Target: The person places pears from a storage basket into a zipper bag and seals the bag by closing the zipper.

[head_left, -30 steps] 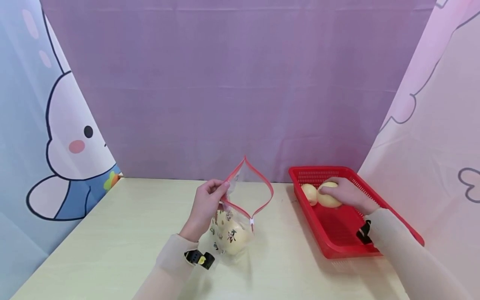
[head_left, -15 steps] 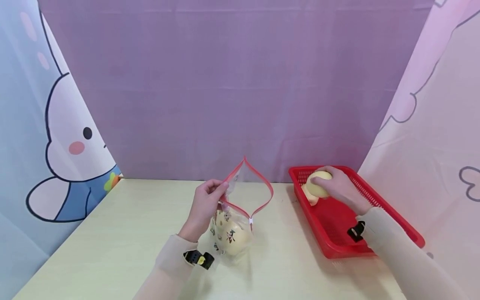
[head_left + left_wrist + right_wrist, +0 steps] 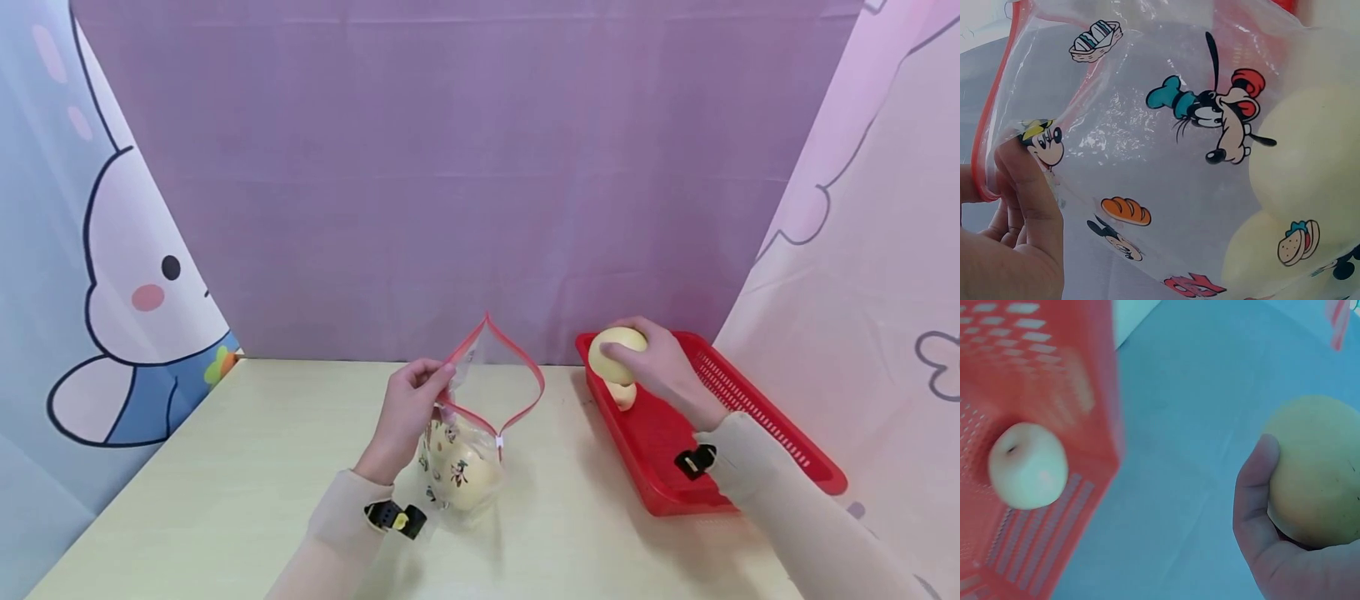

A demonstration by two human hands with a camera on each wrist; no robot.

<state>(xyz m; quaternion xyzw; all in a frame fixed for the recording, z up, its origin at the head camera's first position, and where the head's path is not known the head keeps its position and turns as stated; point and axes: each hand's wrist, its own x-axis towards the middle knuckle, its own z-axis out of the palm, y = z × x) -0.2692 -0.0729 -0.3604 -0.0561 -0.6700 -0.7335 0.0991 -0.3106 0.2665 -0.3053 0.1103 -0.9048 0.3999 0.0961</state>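
A clear bag (image 3: 1147, 178) is being pinched by the left hand (image 3: 405, 410); a yellow fruit (image 3: 1319, 475) is being gripped by the right hand (image 3: 662, 362)

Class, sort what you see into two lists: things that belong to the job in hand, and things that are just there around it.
In the job:
left hand, pinching the bag's edge
right hand, gripping one fruit
bagged fruit
basket
basket fruit

Just there:
table
purple cloth
printed sheet
wrist straps
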